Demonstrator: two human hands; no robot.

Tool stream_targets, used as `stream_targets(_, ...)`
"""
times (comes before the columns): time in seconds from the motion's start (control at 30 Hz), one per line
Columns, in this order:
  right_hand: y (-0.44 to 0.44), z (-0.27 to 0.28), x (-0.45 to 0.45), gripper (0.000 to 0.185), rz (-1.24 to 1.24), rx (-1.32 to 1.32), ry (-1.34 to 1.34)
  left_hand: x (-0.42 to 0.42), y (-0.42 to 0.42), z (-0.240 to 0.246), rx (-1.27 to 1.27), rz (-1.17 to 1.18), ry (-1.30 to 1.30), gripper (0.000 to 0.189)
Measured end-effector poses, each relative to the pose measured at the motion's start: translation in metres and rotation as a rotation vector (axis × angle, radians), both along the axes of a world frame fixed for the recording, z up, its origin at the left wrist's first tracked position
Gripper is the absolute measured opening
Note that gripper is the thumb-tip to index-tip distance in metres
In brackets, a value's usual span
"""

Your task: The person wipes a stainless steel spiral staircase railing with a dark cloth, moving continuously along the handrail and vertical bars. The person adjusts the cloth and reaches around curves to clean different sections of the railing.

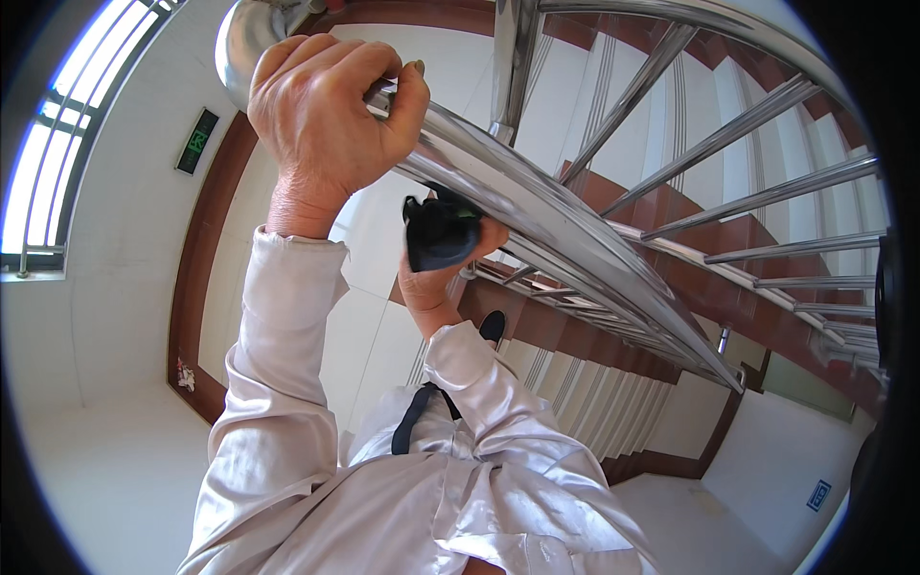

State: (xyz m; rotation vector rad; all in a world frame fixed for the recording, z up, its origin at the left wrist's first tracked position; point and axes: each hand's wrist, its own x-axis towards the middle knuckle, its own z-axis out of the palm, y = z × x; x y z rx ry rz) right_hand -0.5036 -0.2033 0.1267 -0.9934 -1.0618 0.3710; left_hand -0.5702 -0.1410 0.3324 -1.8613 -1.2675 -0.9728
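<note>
My left hand [330,108] is closed at the upper part of a polished steel handrail [532,190], its knuckles up and its thumb on the right. Lower down, beside the underside of the rail, my right hand [431,284] holds a black object [442,233], whose kind I cannot tell. That object hides most of the right palm, and the rail covers some of the fingertips.
Steel balusters [650,79] slant across pale stairs [611,108] at the upper right. More steps [596,395] descend below the rail. A dark shoe [493,325] shows near them. At left are a barred window [54,136] and a green exit sign [196,141].
</note>
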Motion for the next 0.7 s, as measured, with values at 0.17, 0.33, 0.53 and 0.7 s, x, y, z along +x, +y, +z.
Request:
stream_targets(0.17, 0.002, 0.019, -0.014, 0.075, 0.171, -0.075, 0.462, -0.003, 0.005, 0.000, 0.050, -0.047, 0.031, 0.012)
stream_targets(0.33, 0.009, -0.005, 0.005, 0.073, 0.309, -0.127, 0.459, 0.007, 0.005, 0.006, 0.021, -0.070, -0.093, 0.017)
stream_targets(0.53, 0.022, -0.021, 0.065, 0.081, -0.102, -0.017, -0.701, 0.008, 0.004, 0.004, 0.056, -0.042, -0.054, 0.019)
stream_targets(0.7, 0.014, -0.014, 0.095, 0.073, -0.015, -0.123, -0.892, 0.008, 0.004, 0.001, 0.066, -0.071, -0.089, 0.018)
